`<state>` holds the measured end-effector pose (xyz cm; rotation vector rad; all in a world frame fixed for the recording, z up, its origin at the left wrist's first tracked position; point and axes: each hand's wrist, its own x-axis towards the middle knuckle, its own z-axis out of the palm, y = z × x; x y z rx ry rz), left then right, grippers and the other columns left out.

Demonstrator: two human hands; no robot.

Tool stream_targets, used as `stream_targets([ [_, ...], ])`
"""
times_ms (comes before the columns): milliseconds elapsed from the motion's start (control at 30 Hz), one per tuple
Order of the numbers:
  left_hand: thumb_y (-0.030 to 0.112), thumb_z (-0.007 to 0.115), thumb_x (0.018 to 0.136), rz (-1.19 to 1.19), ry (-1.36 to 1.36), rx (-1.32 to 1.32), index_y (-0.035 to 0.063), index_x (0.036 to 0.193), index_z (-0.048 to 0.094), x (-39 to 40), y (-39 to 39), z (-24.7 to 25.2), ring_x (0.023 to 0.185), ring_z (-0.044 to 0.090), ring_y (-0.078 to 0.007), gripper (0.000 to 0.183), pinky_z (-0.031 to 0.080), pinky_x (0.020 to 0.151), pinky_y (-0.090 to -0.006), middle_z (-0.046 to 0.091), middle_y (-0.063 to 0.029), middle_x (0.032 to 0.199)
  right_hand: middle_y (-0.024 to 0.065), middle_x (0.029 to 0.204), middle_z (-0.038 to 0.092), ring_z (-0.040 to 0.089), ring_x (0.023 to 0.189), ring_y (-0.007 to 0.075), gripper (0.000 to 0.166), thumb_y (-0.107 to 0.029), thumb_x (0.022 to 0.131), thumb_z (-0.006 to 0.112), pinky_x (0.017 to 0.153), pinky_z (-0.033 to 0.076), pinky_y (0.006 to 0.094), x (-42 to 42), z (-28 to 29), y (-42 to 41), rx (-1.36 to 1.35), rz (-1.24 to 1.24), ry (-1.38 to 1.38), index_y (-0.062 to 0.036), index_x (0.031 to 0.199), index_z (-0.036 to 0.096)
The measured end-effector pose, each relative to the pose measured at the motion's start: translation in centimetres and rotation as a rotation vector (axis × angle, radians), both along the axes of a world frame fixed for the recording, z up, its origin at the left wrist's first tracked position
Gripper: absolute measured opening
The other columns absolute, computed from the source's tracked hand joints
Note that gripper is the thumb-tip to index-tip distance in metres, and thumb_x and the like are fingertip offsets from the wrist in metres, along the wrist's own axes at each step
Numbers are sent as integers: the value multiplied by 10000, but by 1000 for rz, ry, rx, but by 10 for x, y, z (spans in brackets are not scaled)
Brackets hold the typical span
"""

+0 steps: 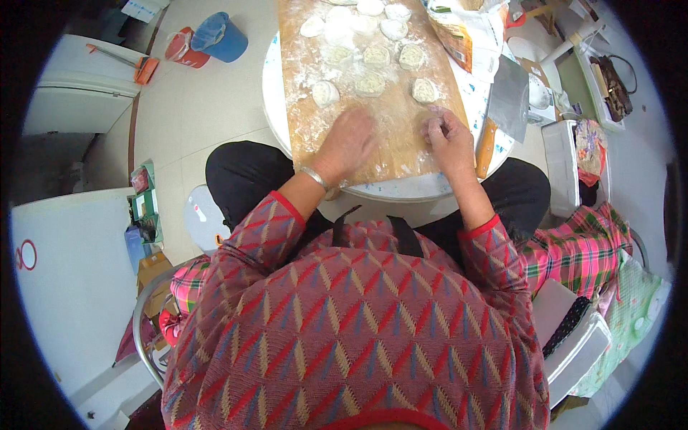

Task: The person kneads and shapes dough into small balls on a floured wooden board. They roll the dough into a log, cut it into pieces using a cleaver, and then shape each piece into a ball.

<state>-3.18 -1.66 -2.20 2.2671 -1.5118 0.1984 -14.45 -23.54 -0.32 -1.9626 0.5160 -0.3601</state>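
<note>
My left hand (348, 141), with a silver bangle at its wrist, is over the near left part of a floured wooden board (395, 153). It is blurred, and I cannot tell whether its fingers hold anything. On the board's near right side is my right hand (450, 138), its fingers curled and dusted with flour; their tips are partly hidden. Just beyond it lies a cut dough piece (424, 91). Another dough piece (325, 94) sits beyond my left hand, and a flatter one (369, 84) rests between. Several more floured dough pieces (410, 56) cover the far part.
A cleaver (508, 99) with a wooden handle (486, 148) lies right of the board on the round white table (414, 187). Beyond it stands an opened flour bag (467, 37). Blue (221, 37) and red buckets (185, 48) stand on the floor at left.
</note>
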Motion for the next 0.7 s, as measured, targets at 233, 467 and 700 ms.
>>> stream_targets([
  [233, 137, 659, 889, 49, 226, -99, -25, 1141, 623, -4, 10, 23, 1251, 504, -412, 301, 370, 1129, -492, 587, -217, 1268, 232, 1240, 617, 557, 1190, 381, 502, -143, 838, 735, 1021, 445, 465, 70, 17, 25, -567, 249, -286, -11, 1305, 607],
  [467, 180, 697, 913, 425, 141, -243, 4, 1164, 638, 58, 14, 11, 1283, 475, -440, 313, 388, 1113, -469, 519, -268, 1357, 212, 1243, 595, 533, 1161, 406, 457, -167, 806, 762, 1020, 423, 488, 137, -31, 56, -692, 266, -317, -5, 1209, 620],
  [700, 141, 728, 879, 226, 163, -156, 0, 1131, 643, 83, 35, -7, 1186, 533, -400, 300, 439, 1036, -462, 591, -216, 1246, 204, 1171, 586, 541, 1122, 409, 320, -99, 802, 680, 956, 450, 493, 99, -23, 53, -720, 428, -194, -5, 1105, 639],
])
